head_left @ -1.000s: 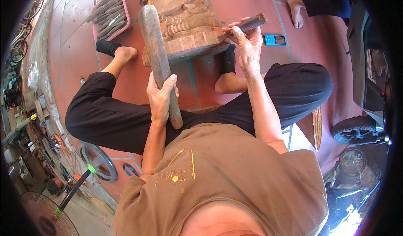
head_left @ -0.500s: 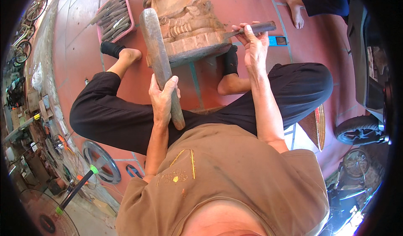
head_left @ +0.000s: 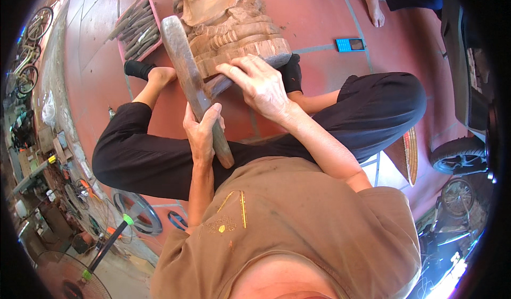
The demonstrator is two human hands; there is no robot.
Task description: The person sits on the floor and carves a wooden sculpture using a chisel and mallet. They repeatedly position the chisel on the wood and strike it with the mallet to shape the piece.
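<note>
My left hand is closed around the lower part of a long wooden mallet, a club-like bar tilted up and to the left. My right hand lies palm down just right of the mallet, fingers curled over a chisel. Most of the chisel is hidden under that hand; its handle end seems to meet the mallet's side. Beyond both hands, between my feet, lies a carved wooden figure with its flat base toward me.
A pink tray of several chisels sits at the far left. On the tiles to the right is a blue phone. Another person's foot is at the far right, near a motorbike wheel. A standing fan is at the lower left.
My right hand has swung left and turned palm down, bringing the chisel from the carving's right side to the mallet. The mallet's upper end has tipped slightly left.
</note>
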